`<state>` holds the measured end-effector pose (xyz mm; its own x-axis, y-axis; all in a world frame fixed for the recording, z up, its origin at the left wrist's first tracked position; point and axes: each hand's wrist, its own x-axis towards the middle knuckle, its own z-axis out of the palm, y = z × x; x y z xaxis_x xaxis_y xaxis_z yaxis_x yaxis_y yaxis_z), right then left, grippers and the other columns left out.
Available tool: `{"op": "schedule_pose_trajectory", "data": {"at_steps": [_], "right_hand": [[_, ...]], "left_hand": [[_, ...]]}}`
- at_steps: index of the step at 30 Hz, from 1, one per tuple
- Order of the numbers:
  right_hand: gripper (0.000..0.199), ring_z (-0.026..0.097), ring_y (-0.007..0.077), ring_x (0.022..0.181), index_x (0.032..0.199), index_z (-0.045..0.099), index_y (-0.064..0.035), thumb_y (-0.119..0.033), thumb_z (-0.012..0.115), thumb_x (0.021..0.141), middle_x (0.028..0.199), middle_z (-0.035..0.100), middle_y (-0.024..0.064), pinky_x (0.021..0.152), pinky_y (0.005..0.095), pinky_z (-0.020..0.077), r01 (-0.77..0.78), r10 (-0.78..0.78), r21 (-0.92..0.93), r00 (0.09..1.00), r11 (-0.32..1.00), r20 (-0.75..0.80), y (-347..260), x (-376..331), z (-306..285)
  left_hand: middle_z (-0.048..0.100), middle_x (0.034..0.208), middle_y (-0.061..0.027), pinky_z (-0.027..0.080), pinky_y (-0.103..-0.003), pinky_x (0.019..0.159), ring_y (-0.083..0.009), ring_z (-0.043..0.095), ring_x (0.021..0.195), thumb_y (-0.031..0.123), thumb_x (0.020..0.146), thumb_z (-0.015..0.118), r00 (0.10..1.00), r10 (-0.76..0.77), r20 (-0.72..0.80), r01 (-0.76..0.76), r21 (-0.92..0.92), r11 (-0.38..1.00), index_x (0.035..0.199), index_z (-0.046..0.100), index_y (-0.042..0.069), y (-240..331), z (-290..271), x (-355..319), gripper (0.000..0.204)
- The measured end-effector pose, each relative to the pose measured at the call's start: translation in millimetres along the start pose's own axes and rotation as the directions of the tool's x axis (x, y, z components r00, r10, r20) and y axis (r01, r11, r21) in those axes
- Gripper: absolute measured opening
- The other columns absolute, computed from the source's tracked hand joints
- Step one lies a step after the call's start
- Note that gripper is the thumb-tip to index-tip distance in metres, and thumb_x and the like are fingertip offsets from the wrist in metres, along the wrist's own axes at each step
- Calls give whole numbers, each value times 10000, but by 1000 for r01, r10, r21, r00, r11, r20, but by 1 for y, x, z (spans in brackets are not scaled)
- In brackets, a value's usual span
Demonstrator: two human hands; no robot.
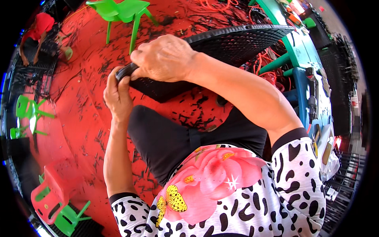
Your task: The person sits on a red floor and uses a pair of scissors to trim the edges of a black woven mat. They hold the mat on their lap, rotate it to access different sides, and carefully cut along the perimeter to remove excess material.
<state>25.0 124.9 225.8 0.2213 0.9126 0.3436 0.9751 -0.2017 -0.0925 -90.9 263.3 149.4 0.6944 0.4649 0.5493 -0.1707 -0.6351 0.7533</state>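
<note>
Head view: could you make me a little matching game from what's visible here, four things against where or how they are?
1. Black woven panel
2. Pink chair
3. Red floor
4. Butterfly print

A. Strewn with black scraps
B. Yellow, on the shirt
C. At lower left, near a green chair
D. Gripped by the left hand and right hand

Pairs: 1-D, 2-C, 3-A, 4-B.

The person's two hands (119, 98) (165, 59), one woven panel (229, 45) and at least four chairs (127, 11) show.

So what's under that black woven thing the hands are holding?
Near the lower edge of the black woven panel, red floor shows, scattered with black scraps. Whatever the panel covers can't be seen.
</note>
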Motion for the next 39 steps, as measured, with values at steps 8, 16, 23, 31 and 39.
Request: {"op": "schedule_pose_trajectory", "data": {"at_steps": [8, 16, 23, 31, 39], "right_hand": [[393, 636, 311, 779, 848, 597, -42, -430, 535, 832, 816, 641, 128, 683, 417, 510, 46, -47, 81, 999, 996, 15, 6, -1, -3], [318, 601, 254, 841, 903, 585, -57, -321, 659, 741, 859, 596, 89, 708, 377, 481, 128, -134, -41, 961, 991, -240, 16, -33, -17], [146, 587, 275, 773, 864, 575, -68, -167, 646, 784, 813, 575, 108, 674, 372, 481, -239, 360, 274, 711, 932, -604, 98, -163, -62], [119, 644, 249, 756, 875, 622, -41, -117, 556, 812, 787, 655, 127, 692, 344, 496, -756, 659, 303, 217, 581, -720, 244, -315, -99], [381, 625, 172, 590, 1048, 523, 48, -253, 614, 834, 751, 622, 109, 505, 293, 487, -479, 962, 853, -60, 206, -266, 296, -305, -131]], "left_hand": [[563, 874, -30, 403, -213, 676, -82, 484, 760, 100, 848, 519, 867, -61, 495, 141, -126, 982, 1104, 530, -10, 13, -27, 35, 278], [530, 870, -78, 420, -268, 711, -161, 502, 775, 137, 888, 492, 979, 132, 154, -134, 1, 991, 1022, 525, -2, 7, 1, 13, 196], [528, 879, -67, 405, -272, 722, -155, 490, 780, 215, 909, 492, 984, 151, 100, -158, 71, 985, 1014, 521, -12, 10, 2, 11, 252], [520, 939, -77, 388, -312, 821, -179, 490, 884, 329, 906, 493, 990, 24, 137, -32, 58, 998, 1027, 511, -15, 3, -3, 8, 365], [428, 897, -4, 271, -200, 594, -63, 340, 715, 398, 902, 516, 967, -184, 176, 201, -82, 976, 1052, 476, 5, -11, -13, 5, 423]]}}
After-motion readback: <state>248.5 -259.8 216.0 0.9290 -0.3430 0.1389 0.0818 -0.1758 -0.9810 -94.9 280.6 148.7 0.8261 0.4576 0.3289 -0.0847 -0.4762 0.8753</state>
